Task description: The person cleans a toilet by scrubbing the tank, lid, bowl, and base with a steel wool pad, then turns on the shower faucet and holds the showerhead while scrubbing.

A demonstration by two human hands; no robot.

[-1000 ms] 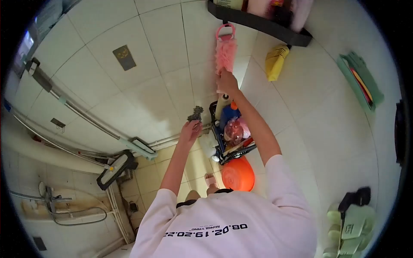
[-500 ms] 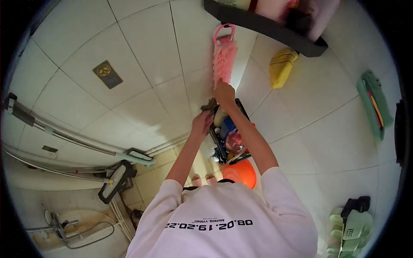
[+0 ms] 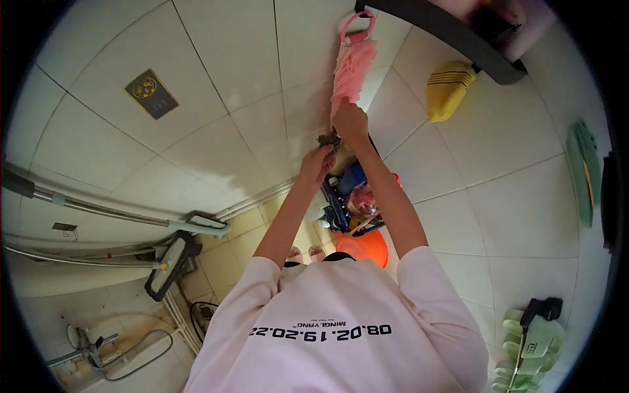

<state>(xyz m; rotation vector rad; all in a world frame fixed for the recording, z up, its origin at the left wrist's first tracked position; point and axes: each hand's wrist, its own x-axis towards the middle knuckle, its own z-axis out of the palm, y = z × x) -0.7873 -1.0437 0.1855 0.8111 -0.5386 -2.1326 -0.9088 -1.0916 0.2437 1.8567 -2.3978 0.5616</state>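
Note:
My left hand [image 3: 318, 163] is closed around a dark grey, ragged clump [image 3: 329, 140] that looks like a wire scourer, close to the tiled wall. Just above and to the right of it, my right hand [image 3: 351, 123] is closed, its back towards me. What its fingers hold is hidden. Behind that hand hangs a pink mesh bath scrubber [image 3: 354, 65] with a ring handle, its lower end covered by my fingers. I cannot tell whether they grip it. Below my hands stands a black basket [image 3: 337, 213] packed with bottles and a blue item.
An orange basin [image 3: 362, 247] is on the floor beneath the basket. The dark corner shelf [image 3: 452, 39] juts out above, a yellow pouch [image 3: 451, 90] hanging under it. Mops [image 3: 173, 265] lean at left, near a shower fitting [image 3: 92, 350]. Green holders [image 3: 534, 340] are on the right wall.
The view has shifted, so the scrubber and shelf sit higher and further right. Both hands have moved up in the picture, and the grey clump now sits closer under my right hand.

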